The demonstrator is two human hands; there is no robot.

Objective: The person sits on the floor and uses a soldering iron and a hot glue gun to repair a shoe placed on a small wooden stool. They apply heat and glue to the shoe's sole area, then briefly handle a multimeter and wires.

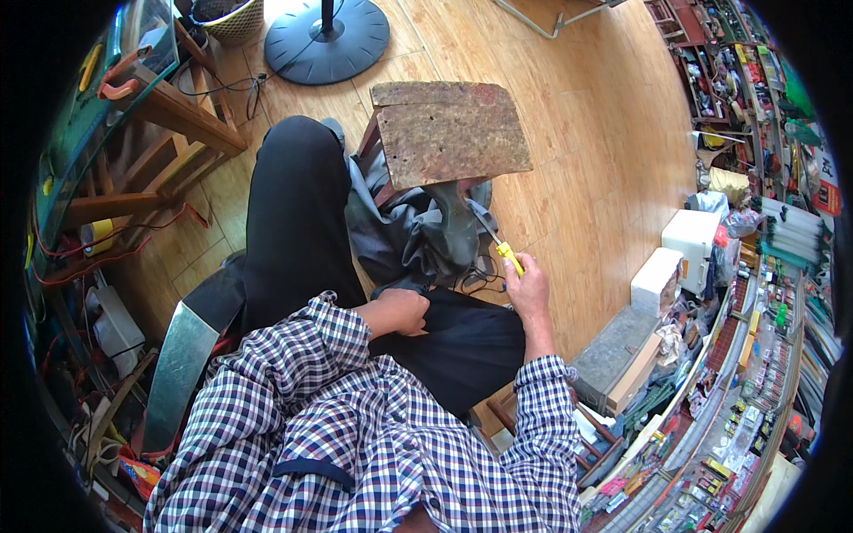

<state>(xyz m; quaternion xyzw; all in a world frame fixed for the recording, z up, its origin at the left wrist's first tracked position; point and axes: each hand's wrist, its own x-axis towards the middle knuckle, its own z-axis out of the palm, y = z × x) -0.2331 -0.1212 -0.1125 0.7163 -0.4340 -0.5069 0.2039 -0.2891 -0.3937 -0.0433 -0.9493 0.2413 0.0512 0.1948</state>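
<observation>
My right hand [530, 285] is closed round a screwdriver [510, 258] with a yellow handle. Its thin shaft points forward and left, to the edge of a crumpled dark grey cloth [404, 233]. My left hand [402, 313] lies in my lap with its fingers curled in; anything inside them is hidden. The cloth is bunched at the near side of a low wooden stool [453, 138], spilling round its legs. The stool's top is worn and stained, and nothing lies on it.
Left stands a glass-topped wooden table [133, 133] with red wires [107, 266] below. A round black base [327, 43] and a basket [233, 19] are ahead. Right, a white box [690, 244], a grey case [613, 360] and crowded shelves [711, 453] line the floor.
</observation>
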